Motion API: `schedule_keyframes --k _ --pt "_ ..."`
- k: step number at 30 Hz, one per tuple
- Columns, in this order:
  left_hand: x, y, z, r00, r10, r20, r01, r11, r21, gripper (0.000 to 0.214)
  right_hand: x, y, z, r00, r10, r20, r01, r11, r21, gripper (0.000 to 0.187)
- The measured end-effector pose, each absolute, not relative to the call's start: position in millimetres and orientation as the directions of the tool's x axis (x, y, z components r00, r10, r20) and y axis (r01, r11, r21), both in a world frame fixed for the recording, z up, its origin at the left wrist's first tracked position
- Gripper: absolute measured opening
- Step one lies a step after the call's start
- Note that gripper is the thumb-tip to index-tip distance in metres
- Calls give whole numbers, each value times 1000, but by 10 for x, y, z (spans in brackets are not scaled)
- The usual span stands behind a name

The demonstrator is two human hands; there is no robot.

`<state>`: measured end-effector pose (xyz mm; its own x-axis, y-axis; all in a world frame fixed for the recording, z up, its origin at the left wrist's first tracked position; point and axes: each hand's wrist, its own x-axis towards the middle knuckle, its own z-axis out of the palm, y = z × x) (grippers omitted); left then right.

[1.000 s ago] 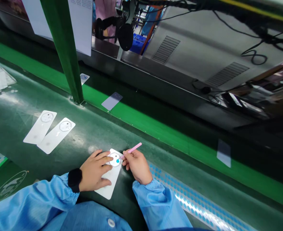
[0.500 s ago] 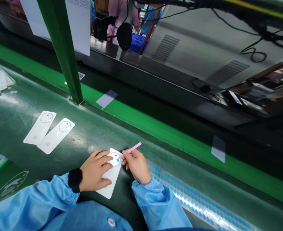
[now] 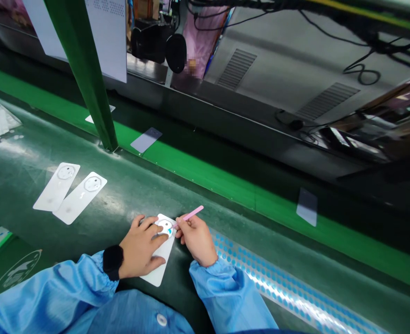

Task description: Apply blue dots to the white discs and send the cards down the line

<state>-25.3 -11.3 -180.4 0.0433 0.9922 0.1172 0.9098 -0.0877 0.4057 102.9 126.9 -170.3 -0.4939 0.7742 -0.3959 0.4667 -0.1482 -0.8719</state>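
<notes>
A white phone back cover (image 3: 160, 260) with a round camera ring lies on the dark green bench in front of me. My left hand (image 3: 141, 248) rests flat on it, fingers spread beside the ring, pressing it down. My right hand (image 3: 196, 239) is closed around a thin pink stick (image 3: 190, 215), whose tip touches a small blue dot at the ring. A black watch sits on my left wrist.
Two more white covers (image 3: 68, 192) lie to the left. A strip of blue dot stickers (image 3: 281, 292) runs along the bench at right. A green post (image 3: 86, 79) rises behind. Grey cards (image 3: 145, 139) (image 3: 307, 206) lie on the belt beyond the green rail.
The grey cards on the far belt have slid leftward. My hands have stayed on the cover, the stick tip still at the ring. The view has shifted slightly.
</notes>
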Motion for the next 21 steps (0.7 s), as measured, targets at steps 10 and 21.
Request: schedule_keyframes --k 10,21 --pt "-204 -40 -1649 5 1000 -14 933 1 360 53 1007 1249 -1665 -494 778 -389 454 -151 -878 23" --pt "-192 11 -1541 6 993 -120 949 32 314 60 1033 1233 -1679 -497 796 -347 363 -172 -916 30"
